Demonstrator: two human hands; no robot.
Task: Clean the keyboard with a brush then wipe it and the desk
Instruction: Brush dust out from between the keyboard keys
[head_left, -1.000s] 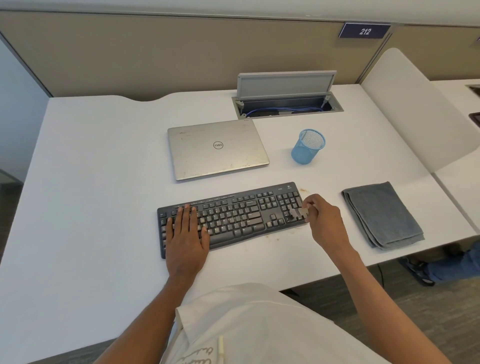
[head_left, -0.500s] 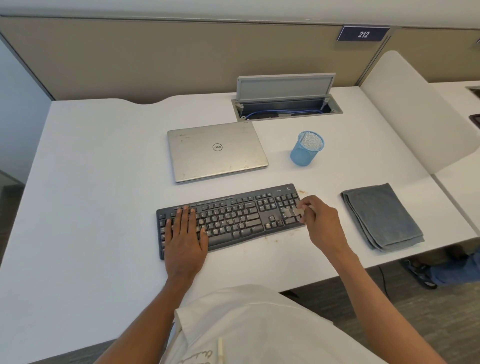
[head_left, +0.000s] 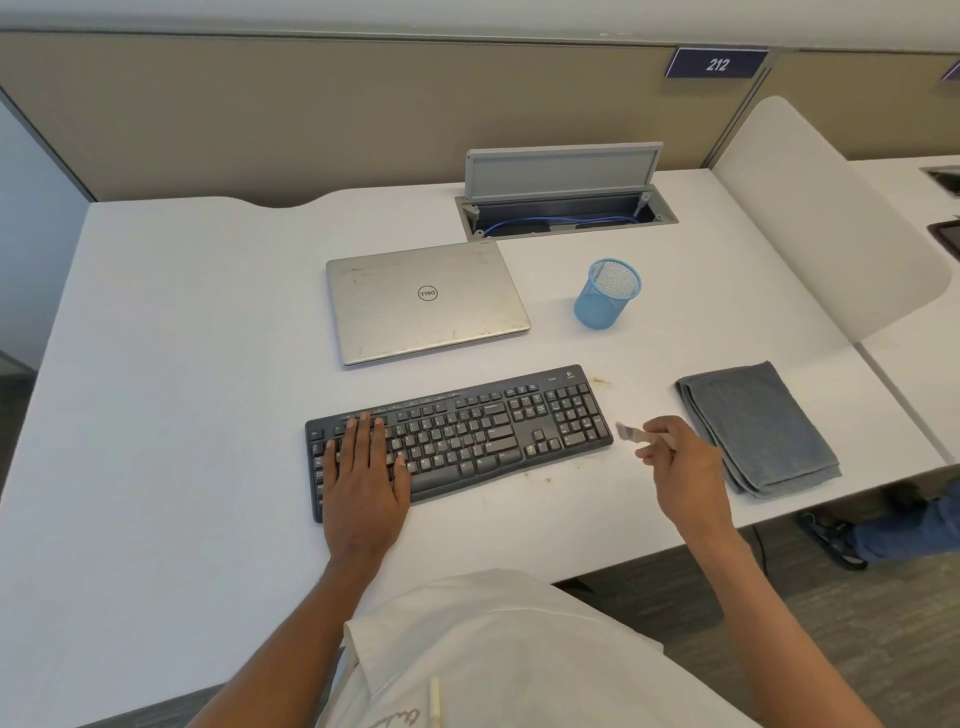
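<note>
**Black keyboard pinned, brush hanging off its right end: mind where the grit goes**

Your keyboard (head_left: 460, 439) lies slightly askew at the front middle of the white desk (head_left: 182, 364). Your left hand (head_left: 363, 467) lies flat on its left-hand keys, fingers straight, pressing down and gripping nothing. Your right hand (head_left: 680, 462) pinches the small pale brush (head_left: 631, 432). Its bristles point left, just beside the number pad but clear of it. Whether they touch the desk, you cannot tell from here.

The likeliest trouble is scatter. Brown crumbs (head_left: 602, 383) already sit on the desk at the keyboard's far right corner, and more lie along its front edge. Strokes flicked rightward would probably throw grit onto the folded grey cloth (head_left: 758, 426) just beyond your right hand. That would foul it before you wipe.

The keys under your left palm cannot be brushed while it rests there. Lift it carelessly and the keyboard may skid under the strokes.

Farther back, a flick away from you could dust the closed Dell laptop (head_left: 423, 304) or land in the blue mesh pen cup (head_left: 607, 293). It could also drop into the open cable hatch (head_left: 566, 213), where grit would be hard to retrieve. Sweeping toward yourself risks sending crumbs over the front edge onto your shirt.
</note>
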